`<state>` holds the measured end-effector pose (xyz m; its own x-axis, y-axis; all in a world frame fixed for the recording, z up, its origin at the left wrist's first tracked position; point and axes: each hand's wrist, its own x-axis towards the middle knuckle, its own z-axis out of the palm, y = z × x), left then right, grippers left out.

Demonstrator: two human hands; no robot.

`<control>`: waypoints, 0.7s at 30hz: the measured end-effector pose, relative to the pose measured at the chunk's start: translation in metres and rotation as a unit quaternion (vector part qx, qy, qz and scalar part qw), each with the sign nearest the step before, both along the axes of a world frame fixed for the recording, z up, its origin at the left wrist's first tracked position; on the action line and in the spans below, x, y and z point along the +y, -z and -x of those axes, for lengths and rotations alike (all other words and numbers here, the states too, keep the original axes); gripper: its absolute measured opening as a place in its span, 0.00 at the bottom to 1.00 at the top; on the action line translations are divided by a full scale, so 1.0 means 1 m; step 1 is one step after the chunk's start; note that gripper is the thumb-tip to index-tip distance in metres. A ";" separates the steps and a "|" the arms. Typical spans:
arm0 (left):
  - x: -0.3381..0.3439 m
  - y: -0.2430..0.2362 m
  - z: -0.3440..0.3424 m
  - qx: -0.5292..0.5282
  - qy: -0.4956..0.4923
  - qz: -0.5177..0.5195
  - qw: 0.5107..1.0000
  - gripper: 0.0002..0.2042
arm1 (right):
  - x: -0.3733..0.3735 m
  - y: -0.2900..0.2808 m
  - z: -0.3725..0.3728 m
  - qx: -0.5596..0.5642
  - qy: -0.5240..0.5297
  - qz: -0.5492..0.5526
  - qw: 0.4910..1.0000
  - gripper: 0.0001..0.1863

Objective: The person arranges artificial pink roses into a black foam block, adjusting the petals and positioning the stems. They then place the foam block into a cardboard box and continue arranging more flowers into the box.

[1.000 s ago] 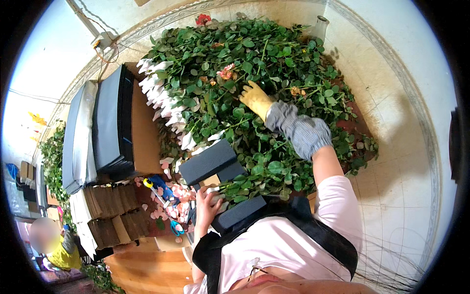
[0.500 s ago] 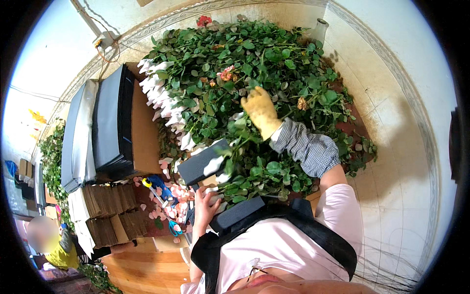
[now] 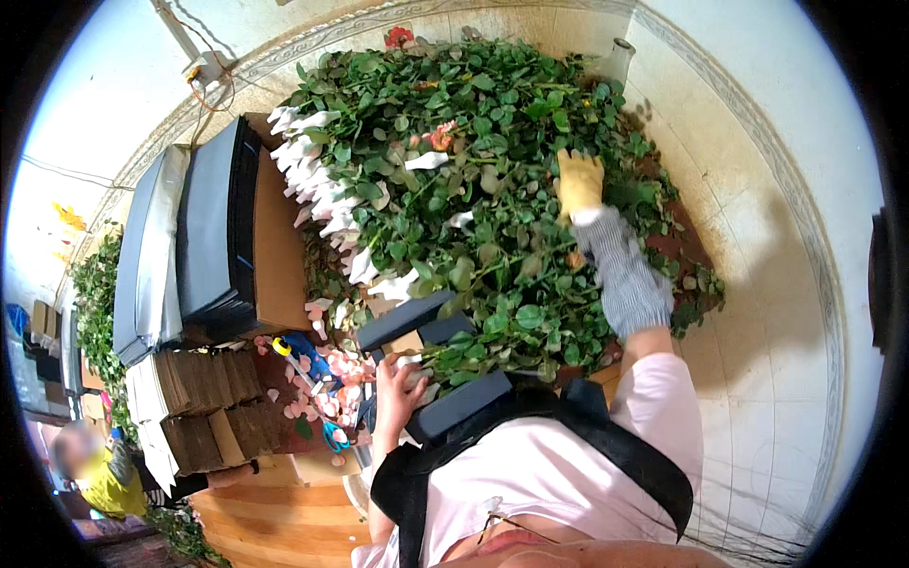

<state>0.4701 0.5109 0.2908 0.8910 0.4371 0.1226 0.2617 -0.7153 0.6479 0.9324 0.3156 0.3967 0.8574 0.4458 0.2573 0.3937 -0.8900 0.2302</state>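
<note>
A large heap of leafy rose stems [image 3: 511, 123] lies before me, with white-sleeved rose heads [image 3: 322, 194] lined up on its left side. My left hand [image 3: 398, 390], bare, is low at the heap's near left, its fingers curled round a white-sleeved rose head. Dark foam blocks [image 3: 459, 407] sit beside this hand, in front and behind. My right hand [image 3: 580, 185] wears a yellow glove and reaches over the leaves at the right of the heap. Its fingers look somewhat apart, the tips partly lost among the leaves. One white-sleeved rose [image 3: 393, 285] lies just beyond the far foam block.
Stacked dark sheets [image 3: 220, 227] and folded brown cardboard [image 3: 204, 379] stand at the left. Pink petals [image 3: 346, 379], teal-handled scissors [image 3: 335, 436] and a yellow-ended tool [image 3: 281, 346] lie near my left hand. Another person [image 3: 114, 483] in yellow is at far left.
My gloved right hand has moved right and a little away across the heap. A leafy rose by the foam is no longer a blur; another white rose head shows mid-heap. My left hand stays.
</note>
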 end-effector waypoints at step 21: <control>0.005 0.006 0.004 0.016 0.011 -0.003 1.000 0.16 | 0.037 0.018 0.014 -0.023 -0.239 -0.180 0.954 0.27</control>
